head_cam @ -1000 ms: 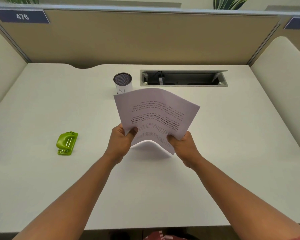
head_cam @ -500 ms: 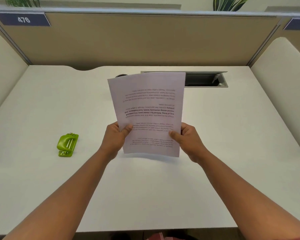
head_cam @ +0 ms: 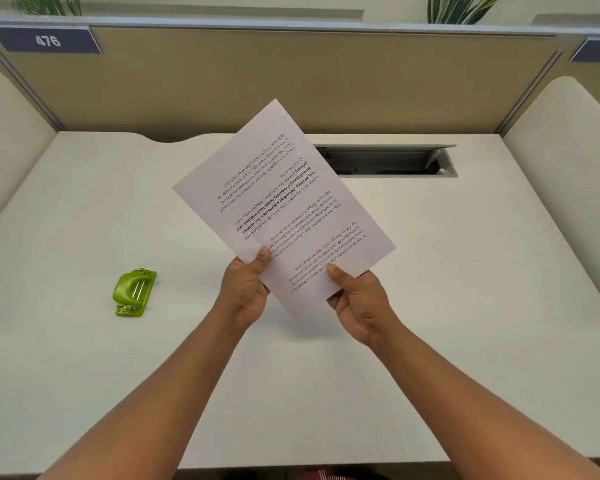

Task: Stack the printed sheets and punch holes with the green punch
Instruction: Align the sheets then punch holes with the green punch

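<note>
Both hands hold a stack of printed sheets above the middle of the white desk. The sheets are turned so a corner points down toward me, and the text reads upside down. My left hand pinches the lower left edge with its thumb on top. My right hand grips the lower right edge the same way. The green punch lies flat on the desk to the left, a good hand's width from my left hand.
A recessed cable tray is set into the desk at the back, partly hidden by the sheets. Beige partition walls close off the back and both sides. A sign reading 476 hangs at the upper left.
The sheets were bowed, then held upright and squared, and now they are rotated clockwise onto a corner. They now hide the small mesh-topped cup at the back.
</note>
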A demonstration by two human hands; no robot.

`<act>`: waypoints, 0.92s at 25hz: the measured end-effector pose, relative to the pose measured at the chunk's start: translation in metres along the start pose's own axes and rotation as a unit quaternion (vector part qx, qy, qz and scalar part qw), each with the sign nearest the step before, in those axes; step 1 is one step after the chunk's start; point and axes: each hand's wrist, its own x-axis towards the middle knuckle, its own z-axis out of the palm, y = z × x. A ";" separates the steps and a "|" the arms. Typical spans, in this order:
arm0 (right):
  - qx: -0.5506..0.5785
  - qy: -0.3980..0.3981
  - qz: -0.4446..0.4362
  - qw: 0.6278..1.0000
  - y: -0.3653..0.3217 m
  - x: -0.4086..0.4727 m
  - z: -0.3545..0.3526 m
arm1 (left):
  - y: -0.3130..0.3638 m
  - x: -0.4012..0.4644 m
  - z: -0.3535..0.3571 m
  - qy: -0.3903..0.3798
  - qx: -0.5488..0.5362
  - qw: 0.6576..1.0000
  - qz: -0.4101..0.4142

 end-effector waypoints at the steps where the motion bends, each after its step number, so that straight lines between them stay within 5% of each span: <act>1: 0.006 0.004 -0.014 1.000 0.002 0.001 0.004 | -0.003 -0.001 0.003 0.000 -0.004 1.000 -0.004; 7: -0.059 0.037 -0.056 0.996 -0.003 0.006 0.002 | -0.005 0.000 0.001 0.003 0.038 0.999 -0.017; 13: -0.232 0.035 -0.078 0.969 -0.043 0.009 -0.023 | 0.049 0.024 -0.041 0.158 0.223 0.955 0.112; 19: -0.375 -0.028 -0.064 0.924 -0.064 0.005 -0.030 | 0.100 0.036 -0.044 -0.078 0.386 0.911 0.121; 23: -0.400 -0.024 -0.068 0.914 -0.064 0.005 -0.032 | 0.086 0.027 -0.039 -0.091 0.354 0.923 0.123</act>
